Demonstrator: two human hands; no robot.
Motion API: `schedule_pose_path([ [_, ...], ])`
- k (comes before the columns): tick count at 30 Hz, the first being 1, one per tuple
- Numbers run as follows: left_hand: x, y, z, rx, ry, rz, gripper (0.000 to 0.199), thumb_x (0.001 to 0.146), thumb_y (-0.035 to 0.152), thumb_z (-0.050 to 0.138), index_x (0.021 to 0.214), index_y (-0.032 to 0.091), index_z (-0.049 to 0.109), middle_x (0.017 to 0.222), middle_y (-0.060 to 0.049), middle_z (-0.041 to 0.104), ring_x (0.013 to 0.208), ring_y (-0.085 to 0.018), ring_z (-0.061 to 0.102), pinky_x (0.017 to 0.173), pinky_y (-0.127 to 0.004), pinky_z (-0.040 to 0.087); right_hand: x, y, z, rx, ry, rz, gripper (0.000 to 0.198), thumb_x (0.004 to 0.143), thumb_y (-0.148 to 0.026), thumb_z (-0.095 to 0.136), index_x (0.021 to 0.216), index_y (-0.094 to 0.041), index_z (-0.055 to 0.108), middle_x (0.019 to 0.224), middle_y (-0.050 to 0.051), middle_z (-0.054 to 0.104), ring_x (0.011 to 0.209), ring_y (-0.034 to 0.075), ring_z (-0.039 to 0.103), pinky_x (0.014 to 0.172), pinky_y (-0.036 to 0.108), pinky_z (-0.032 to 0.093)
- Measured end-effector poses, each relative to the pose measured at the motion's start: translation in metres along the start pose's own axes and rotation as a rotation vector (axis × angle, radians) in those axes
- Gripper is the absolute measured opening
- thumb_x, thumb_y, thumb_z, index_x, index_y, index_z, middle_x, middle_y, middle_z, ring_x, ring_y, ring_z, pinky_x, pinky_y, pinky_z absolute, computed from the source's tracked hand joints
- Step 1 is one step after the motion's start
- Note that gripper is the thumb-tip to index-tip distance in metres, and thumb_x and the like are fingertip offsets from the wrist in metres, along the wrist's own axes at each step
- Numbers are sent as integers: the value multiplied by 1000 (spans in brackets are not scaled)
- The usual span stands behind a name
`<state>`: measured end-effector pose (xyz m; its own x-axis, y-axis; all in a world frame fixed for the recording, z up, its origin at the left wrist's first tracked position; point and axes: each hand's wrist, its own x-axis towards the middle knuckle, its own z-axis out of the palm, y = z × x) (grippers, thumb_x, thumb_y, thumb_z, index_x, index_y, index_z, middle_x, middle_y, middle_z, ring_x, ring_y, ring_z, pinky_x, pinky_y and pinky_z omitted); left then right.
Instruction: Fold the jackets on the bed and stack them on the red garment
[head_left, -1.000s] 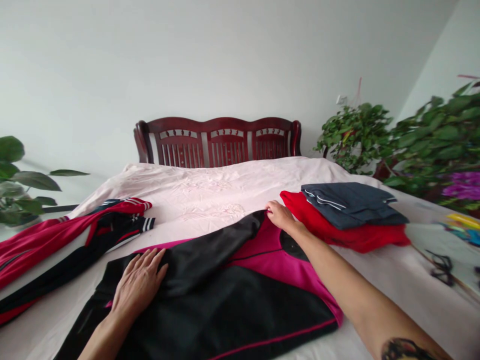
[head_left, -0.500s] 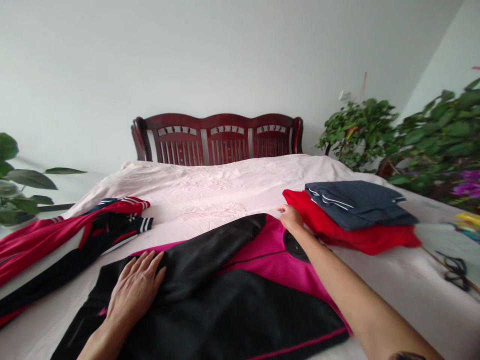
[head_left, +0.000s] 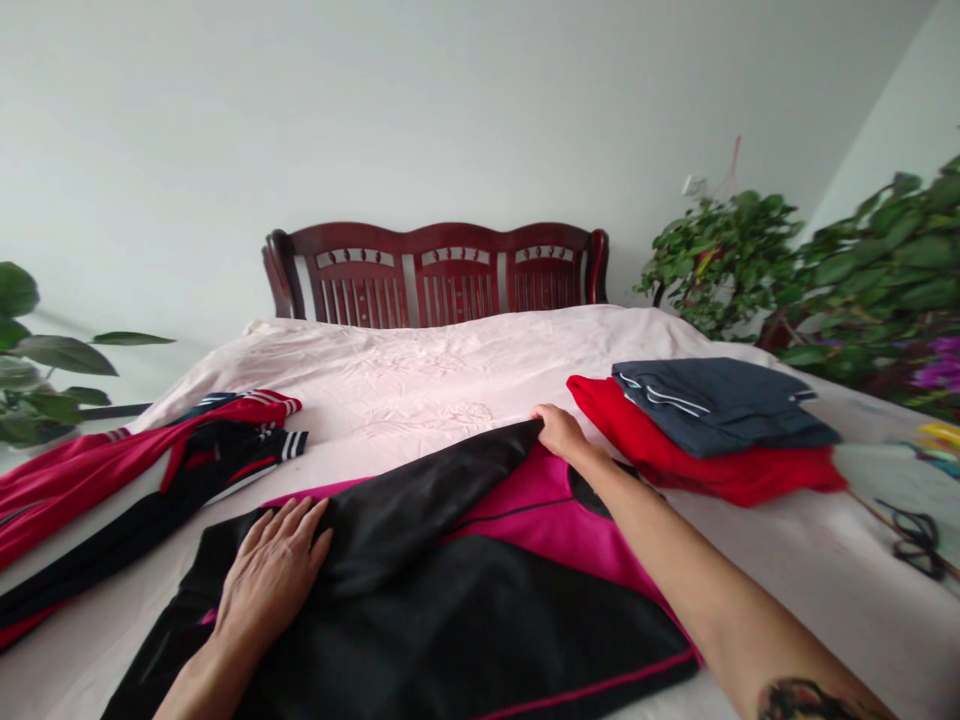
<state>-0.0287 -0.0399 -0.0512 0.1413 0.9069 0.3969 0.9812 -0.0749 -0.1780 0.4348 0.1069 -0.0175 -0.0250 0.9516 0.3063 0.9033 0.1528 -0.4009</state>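
Observation:
A black and magenta jacket [head_left: 480,600] lies spread across the near part of the bed, one black sleeve [head_left: 420,500] folded over its body. My left hand [head_left: 274,555] rests flat on the jacket's left side, fingers spread. At the far end of that sleeve, my right hand [head_left: 561,434] pinches the cuff between thumb and fingers. The jacket's lower edge runs out of view at the bottom.
Red and dark striped clothes [head_left: 157,480] lie to the left. On the right are a folded red garment [head_left: 750,475] with folded dark grey clothing [head_left: 720,400] on top, and black-framed glasses [head_left: 915,540]. A wooden headboard [head_left: 450,270] and leafy plants [head_left: 727,250] stand beyond.
My right hand has shifted left from beside the magenta part onto the sleeve's cuff and closed on it. My left hand stays in place on the jacket.

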Motion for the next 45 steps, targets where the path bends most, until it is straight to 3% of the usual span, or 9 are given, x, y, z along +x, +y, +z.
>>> schedule_pose_path([
  [4,1,0,-1,-8,-6,-5,50,96,37,36,135,16,59,140,-10,60,135,-24,49,118,-41,26,-11,0,4,-10,68,35,38,73,-1,52,101,-21,67,112,7,65,97,19,62,81,24,44],
  [11,0,-2,2,-47,-5,13,50,95,37,39,134,15,60,139,-12,61,135,-26,50,118,-44,26,-12,22,0,85,15,63,44,65,2,51,96,-22,70,95,1,73,91,16,66,80,22,48],
  [15,0,-1,3,-64,6,16,50,95,37,38,134,14,60,139,-12,60,136,-26,48,119,-44,25,-6,33,-17,95,91,144,37,70,-5,51,98,-18,71,98,7,74,94,20,68,82,27,51],
  [18,0,-1,4,-59,4,14,50,95,38,38,134,15,60,140,-12,60,135,-25,49,119,-42,24,-5,26,-21,113,123,106,36,78,-12,48,108,-17,68,112,8,71,103,19,65,86,27,50],
  [21,0,-2,6,-48,-3,12,50,95,38,38,134,15,60,140,-12,60,135,-25,49,119,-43,24,-6,9,-16,132,83,13,32,87,-24,48,112,-19,68,117,8,70,103,18,64,86,25,49],
  [24,0,-4,8,-47,-3,16,50,95,38,38,134,16,60,140,-11,60,136,-25,48,119,-42,24,-10,-6,-9,124,-5,-55,25,88,-35,52,94,-20,71,98,5,74,90,18,65,78,24,48],
  [28,0,-6,8,-72,11,29,49,95,38,39,135,17,59,141,-10,60,136,-24,49,120,-42,23,-19,-9,-8,48,-63,-23,26,90,-35,52,75,-19,67,77,3,71,75,17,62,66,23,42],
  [39,0,-3,-2,-117,14,44,48,94,36,41,133,17,61,138,-10,62,132,-26,53,117,-45,28,-24,-4,-11,-176,-189,24,31,92,-46,52,80,-22,69,84,4,73,79,18,64,63,25,36],
  [45,-1,-3,-5,-144,-7,60,49,94,38,42,136,20,59,139,-9,61,133,-26,52,117,-46,30,-34,-4,-8,-271,-134,18,25,92,-45,55,93,-23,68,101,6,71,95,22,63,78,29,39],
])
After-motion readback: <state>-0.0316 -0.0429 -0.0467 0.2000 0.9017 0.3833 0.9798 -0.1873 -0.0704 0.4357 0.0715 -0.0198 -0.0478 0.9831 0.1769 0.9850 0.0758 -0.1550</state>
